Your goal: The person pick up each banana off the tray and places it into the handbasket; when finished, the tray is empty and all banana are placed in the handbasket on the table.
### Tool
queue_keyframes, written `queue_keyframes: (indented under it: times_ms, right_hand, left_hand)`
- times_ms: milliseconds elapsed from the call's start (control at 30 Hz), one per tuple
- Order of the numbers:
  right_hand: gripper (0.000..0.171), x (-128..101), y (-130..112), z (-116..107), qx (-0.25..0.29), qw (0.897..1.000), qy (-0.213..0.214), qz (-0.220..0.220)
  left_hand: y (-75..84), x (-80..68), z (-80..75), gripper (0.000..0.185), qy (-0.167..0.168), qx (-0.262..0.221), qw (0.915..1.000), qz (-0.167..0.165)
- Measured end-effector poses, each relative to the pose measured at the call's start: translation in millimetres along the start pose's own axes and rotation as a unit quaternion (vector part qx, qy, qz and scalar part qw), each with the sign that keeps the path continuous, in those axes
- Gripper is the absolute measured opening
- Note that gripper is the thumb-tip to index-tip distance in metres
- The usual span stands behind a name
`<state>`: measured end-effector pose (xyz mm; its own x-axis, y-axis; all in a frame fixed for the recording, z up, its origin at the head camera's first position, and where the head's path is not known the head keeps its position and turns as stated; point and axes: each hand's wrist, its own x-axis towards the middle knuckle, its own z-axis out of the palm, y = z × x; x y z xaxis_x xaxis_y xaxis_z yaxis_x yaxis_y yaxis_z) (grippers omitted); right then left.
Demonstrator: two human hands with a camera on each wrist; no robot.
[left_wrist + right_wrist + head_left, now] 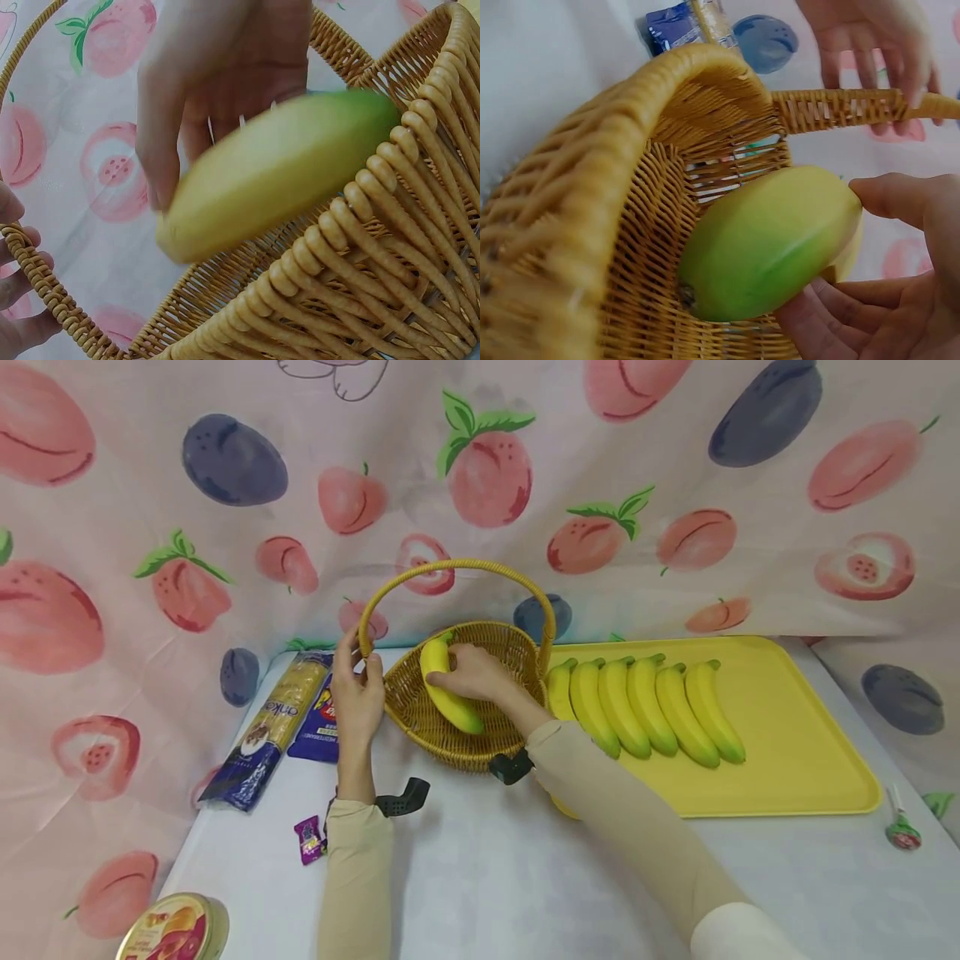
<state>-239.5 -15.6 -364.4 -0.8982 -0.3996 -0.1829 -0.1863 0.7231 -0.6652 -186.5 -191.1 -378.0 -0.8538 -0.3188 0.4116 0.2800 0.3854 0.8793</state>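
the right hand (480,673) is clamping its grip on a curved, green-tipped yellow banana (448,702) over a tan wicker basket (450,752); the left hand (356,693) is holding the arched handle (467,562). any loosening pinch would be risking a dropped banana; any sideways tug, a tipping basket.

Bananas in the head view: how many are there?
7: one banana in the right hand, at the basket; six others in a row on the yellow tray. The right sleeve could hide more.
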Motion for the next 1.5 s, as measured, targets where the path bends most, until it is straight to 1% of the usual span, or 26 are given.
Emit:
queue_keyframes:
  times_ms: [133, 167, 200, 367, 433, 533, 633, 733, 767, 867, 967, 1000, 1100, 1133, 1267, 1367, 1500]
  right_hand:
    - [0.054, 9, -5, 8, -0.008, 0.999, -0.025, 0.022]
    - [0.053, 12, -6, 10, -0.007, 0.999, -0.033, 0.029]
    - [0.052, 14, -7, 12, -0.006, 0.999, -0.041, 0.033]
    - [0.050, 22, -7, 20, 0.004, 0.995, -0.075, 0.065]
    - [0.048, 24, -7, 22, 0.004, 0.994, -0.085, 0.075]
    - [0.043, 28, -5, 24, 0.000, 0.992, -0.096, 0.085]
    - [0.041, 30, -4, 26, 0.014, 0.990, -0.106, 0.092]
    - [0.042, 31, -2, 28, 0.035, 0.987, -0.123, 0.096]
    - [0.043, 32, -1, 29, 0.049, 0.985, -0.131, 0.097]
    - [0.046, 31, 0, 32, 0.071, 0.982, -0.146, 0.093]
    - [0.044, 30, 2, 36, 0.071, 0.983, -0.147, 0.084]
    - [0.043, 29, 2, 37, 0.063, 0.984, -0.145, 0.081]
    - [0.037, 26, 3, 37, 0.032, 0.989, -0.133, 0.063]
    - [0.038, 25, 3, 36, 0.022, 0.990, -0.129, 0.054]
    - [0.056, 15, 8, 30, -0.005, 0.994, -0.105, 0.029]
    - [0.062, 7, 12, 23, 0.012, 0.996, -0.089, 0.016]
    - [0.055, -5, 20, 12, 0.037, 0.997, -0.071, -0.002]
  left_hand:
    - [13.6, -3.9, -1.0, 0.044, -0.005, -0.001, 1.0000, -0.002]
    - [13.5, -3.8, -1.1, 0.044, -0.005, -0.002, 1.0000, -0.002]
    - [12.6, -3.8, -1.1, 0.044, -0.005, -0.001, 1.0000, -0.002]
    - [-7.1, 1.7, 0.3, 0.044, -0.002, 0.000, 1.0000, 0.003]
    - [-9.9, 2.3, 0.9, 0.044, -0.001, 0.003, 1.0000, 0.009]
    - [-9.9, 2.7, 1.7, 0.044, -0.001, 0.000, 0.9998, 0.018]
    - [-8.1, 2.9, 2.0, 0.045, 0.000, -0.002, 0.9997, 0.023]
    - [-6.8, 2.7, 1.7, 0.045, 0.000, 0.000, 0.9997, 0.023]
    - [-2.4, 1.7, 0.9, 0.045, -0.001, 0.000, 0.9998, 0.020]
    - [-2.9, 1.5, 0.3, 0.045, -0.001, 0.003, 0.9999, 0.015]
    - [-3.3, 0.5, 0.5, 0.045, -0.004, 0.004, 0.9999, 0.010]
    - [-7.8, 1.2, 1.2, 0.045, -0.003, 0.005, 0.9999, 0.011]
    - [-7.2, 0.6, 1.3, 0.045, -0.003, 0.006, 0.9999, 0.011]
    - [-7.2, 0.7, 1.0, 0.045, -0.002, 0.006, 0.9999, 0.011]
    - [-8.1, -0.5, 2.3, 0.046, -0.002, 0.004, 1.0000, 0.007]
    - [-8.2, 0.1, 2.8, 0.046, 0.001, 0.004, 0.9999, 0.011]
    - [-9.5, 0.8, 3.9, 0.046, 0.003, 0.002, 0.9998, 0.020]
